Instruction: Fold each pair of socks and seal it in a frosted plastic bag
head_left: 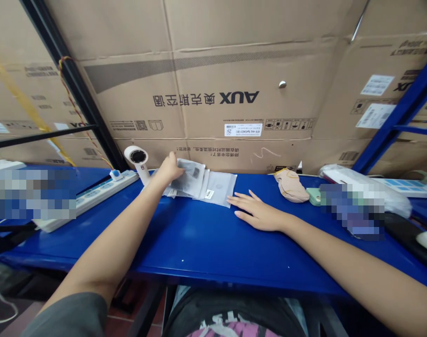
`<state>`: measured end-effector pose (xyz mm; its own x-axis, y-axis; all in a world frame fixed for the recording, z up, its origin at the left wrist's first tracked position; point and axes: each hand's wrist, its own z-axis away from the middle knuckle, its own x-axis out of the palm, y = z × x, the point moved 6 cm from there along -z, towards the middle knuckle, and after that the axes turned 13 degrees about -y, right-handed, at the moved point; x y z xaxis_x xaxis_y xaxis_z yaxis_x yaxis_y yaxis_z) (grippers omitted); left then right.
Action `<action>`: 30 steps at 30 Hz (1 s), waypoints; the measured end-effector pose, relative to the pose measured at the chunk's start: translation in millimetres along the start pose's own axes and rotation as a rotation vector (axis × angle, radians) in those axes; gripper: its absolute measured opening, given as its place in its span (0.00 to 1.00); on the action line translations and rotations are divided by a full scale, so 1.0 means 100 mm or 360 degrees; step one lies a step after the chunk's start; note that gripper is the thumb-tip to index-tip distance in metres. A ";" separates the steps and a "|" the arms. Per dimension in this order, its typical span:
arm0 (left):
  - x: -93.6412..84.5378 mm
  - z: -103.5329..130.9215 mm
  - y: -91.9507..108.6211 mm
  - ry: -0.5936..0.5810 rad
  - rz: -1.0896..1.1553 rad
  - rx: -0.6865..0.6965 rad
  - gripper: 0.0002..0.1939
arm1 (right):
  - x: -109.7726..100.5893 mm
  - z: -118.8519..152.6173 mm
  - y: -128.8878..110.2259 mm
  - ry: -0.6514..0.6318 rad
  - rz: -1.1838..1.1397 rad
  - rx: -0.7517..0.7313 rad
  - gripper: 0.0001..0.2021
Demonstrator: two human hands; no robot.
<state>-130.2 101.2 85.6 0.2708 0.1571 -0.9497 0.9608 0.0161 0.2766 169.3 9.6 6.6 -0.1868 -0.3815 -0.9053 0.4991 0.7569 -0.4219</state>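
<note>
1. At the back of the desk point(206, 248), against the cardboard point(206, 61), several clear packets lie overlapped in a short row, with the left packet point(191, 180) nearest the left hand point(169, 167).
2. That hand bends its fingers over the left packet's edge; whether they truly pinch it I cannot tell (the fingertips are partly hidden).
3. For a clean grip, one layer between thumb and finger seems best, since thin slippery plastic likely drags its neighbour along.
4. The right hand point(258, 211) lies palm down with fingers spread wide, holding nothing, its fingertips at the edge of the right packet point(220, 186).
5. Light, flat pressure there should steady the row; pushing hard could crease or slide it.
6. Mind the white fan point(139, 161), which stands just beside the left forearm; a low, short wrist movement would probably avoid knocking it.
</note>
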 end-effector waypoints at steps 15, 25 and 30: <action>0.60 -0.11 0.08 -0.0632 -0.0353 -0.0022 0.41 | -0.05 0.00 0.09 0.0189 0.0104 0.0066 0.21; 0.61 -0.09 0.07 -0.0595 -0.0366 0.0022 0.41 | -0.13 0.00 0.03 0.0356 0.0229 0.0015 0.15; 0.44 0.15 0.49 0.0012 -0.0512 0.0341 0.32 | -0.22 0.06 0.10 0.0533 -0.0028 0.0028 0.12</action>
<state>-70.7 93.8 54.7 -0.0464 0.1851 -0.9816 0.9874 -0.1406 -0.0732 183.4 22.3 22.9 -0.4619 -0.1965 -0.8649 0.5074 0.7413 -0.4394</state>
